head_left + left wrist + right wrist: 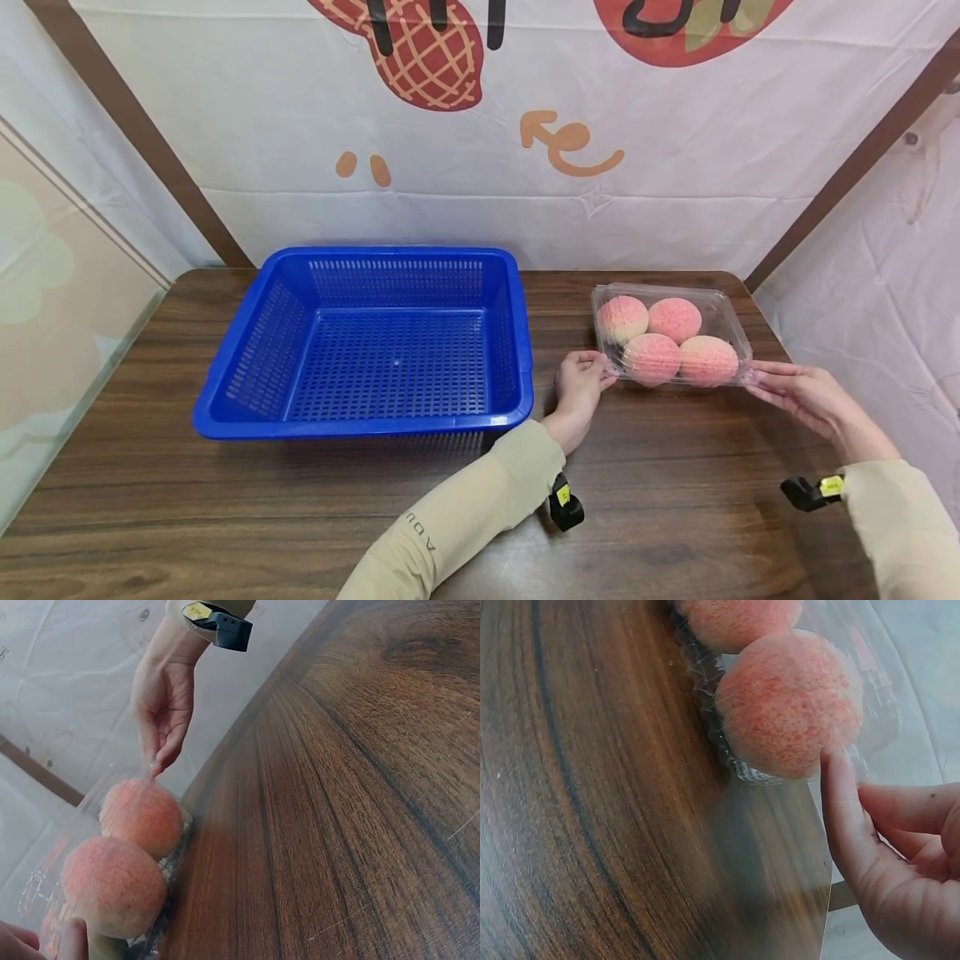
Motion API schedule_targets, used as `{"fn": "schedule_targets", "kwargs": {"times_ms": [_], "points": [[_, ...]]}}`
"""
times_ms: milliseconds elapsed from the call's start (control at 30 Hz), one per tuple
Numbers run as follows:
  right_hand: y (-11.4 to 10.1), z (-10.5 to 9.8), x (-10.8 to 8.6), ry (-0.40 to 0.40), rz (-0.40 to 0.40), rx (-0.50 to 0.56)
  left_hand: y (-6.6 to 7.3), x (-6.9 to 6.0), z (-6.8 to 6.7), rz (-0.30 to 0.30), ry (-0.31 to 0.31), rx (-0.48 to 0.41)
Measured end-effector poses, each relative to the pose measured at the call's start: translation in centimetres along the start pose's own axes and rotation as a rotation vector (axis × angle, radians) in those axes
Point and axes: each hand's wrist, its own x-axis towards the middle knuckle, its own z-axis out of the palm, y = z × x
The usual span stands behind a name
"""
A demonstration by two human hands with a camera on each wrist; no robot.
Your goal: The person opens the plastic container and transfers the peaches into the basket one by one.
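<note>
1. Printed cloth point(480, 167) backs our table point(225, 517) and blue basket point(360, 428).
2. Right of the basket is our clear box point(723, 317), long axis running sideways.
3. Our left hand point(579, 390), nearer the basket, and right hand point(813, 398) pinch the box's front corners.
4. Inside, four pink fruits point(651, 358).

Free tabletop point(675, 475) before clear box point(722, 318), blue basket point(386, 367) blocking left

Clear plastic box point(729, 323), right end of table point(675, 492); four pink-cream peaches point(652, 359) inside, two by two.
</note>
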Motion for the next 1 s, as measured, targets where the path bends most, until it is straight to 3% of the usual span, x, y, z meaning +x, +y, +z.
{"fn": "schedule_targets", "kwargs": {"times_ms": [233, 700, 1000], "points": [[-0.05, -0.61, 0.04, -0.118, 0.013, 0.098, -0.01, 0.07, 0.1, 0.018, 0.005, -0.003], [-0.06, -0.86, -0.08, -0.26, 0.021, 0.202, 0.12, 0.01, 0.11, 0.006, 0.013, -0.008], [-0.05, -1.01, -0.13, -0.245, 0.032, 0.18, 0.13, 0.0, 0.16, 0.007, 0.018, -0.002]]}}
